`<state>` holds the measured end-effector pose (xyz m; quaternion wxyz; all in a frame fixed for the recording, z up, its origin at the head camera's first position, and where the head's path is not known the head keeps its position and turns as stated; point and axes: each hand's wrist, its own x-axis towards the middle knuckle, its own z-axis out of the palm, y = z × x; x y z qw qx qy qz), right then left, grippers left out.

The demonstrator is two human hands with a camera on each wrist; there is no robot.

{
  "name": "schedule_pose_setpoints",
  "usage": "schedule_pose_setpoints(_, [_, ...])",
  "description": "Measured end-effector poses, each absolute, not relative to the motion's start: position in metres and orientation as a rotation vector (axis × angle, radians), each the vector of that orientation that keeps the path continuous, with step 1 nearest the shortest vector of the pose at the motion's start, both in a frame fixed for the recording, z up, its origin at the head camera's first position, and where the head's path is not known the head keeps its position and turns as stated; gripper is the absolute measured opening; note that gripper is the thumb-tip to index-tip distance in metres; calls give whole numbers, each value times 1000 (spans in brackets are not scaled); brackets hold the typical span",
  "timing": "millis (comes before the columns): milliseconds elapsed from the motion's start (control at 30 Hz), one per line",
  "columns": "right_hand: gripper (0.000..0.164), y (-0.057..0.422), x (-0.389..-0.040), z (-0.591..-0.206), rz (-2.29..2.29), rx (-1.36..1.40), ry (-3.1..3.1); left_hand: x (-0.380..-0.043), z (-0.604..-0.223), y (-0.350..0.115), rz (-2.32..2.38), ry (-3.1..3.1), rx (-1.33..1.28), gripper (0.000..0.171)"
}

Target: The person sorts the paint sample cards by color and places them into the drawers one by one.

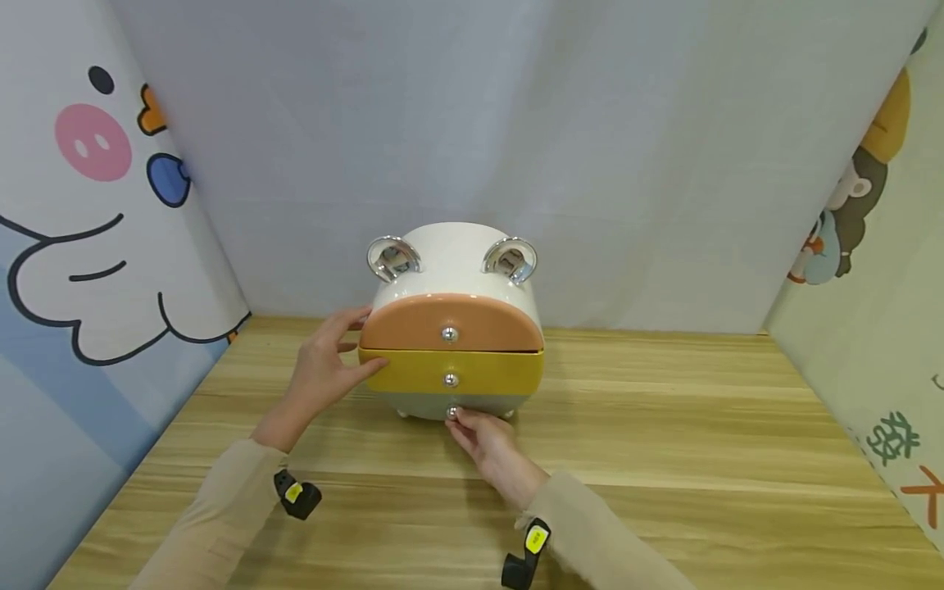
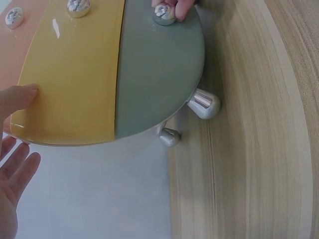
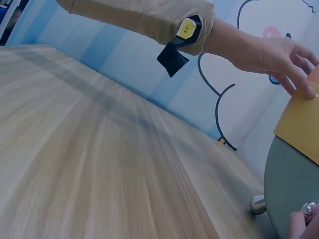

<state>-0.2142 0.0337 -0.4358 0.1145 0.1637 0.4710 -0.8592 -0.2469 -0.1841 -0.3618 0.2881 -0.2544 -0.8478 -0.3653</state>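
Note:
A small rounded drawer cabinet (image 1: pixel 456 254) with a white shell and two silver ear shapes stands on the table. Its front has an orange top drawer (image 1: pixel 420 321), a yellow middle drawer (image 1: pixel 413 373) and a grey-green bottom drawer (image 2: pixel 149 74), each with a silver knob. My right hand (image 1: pixel 496 451) pinches the bottom drawer's knob (image 2: pixel 164 12) between thumb and fingertips. At the cabinet's left side, my left hand (image 1: pixel 324 369) lays its thumb on the yellow front, its other fingers extended along the side. A thin dark gap shows above the yellow drawer.
The wood-grain table (image 1: pixel 664 442) runs under the cabinet, which stands on short silver feet (image 2: pixel 203 103). Behind it hangs a pale grey backdrop (image 1: pixel 627 164). Printed cartoon panels rise at the left (image 1: pixel 74 246) and right (image 1: pixel 848 328).

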Motion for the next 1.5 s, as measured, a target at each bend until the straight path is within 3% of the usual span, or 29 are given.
schedule_pose_setpoints(433, [27, 42, -207, -432, -2435, 382, 1516, -246, -362, -183, -987, -2262, -676, 70])
schedule_pose_setpoints(800, [19, 42, -197, -403, -2433, 244, 1440, -247, -363, -185, -969, -2262, -674, 70])
schedule_pose_setpoints(1500, [9, 25, -207, -378, -2614, 384, 1317, -248, -363, -185, -976, -2237, -695, 69])
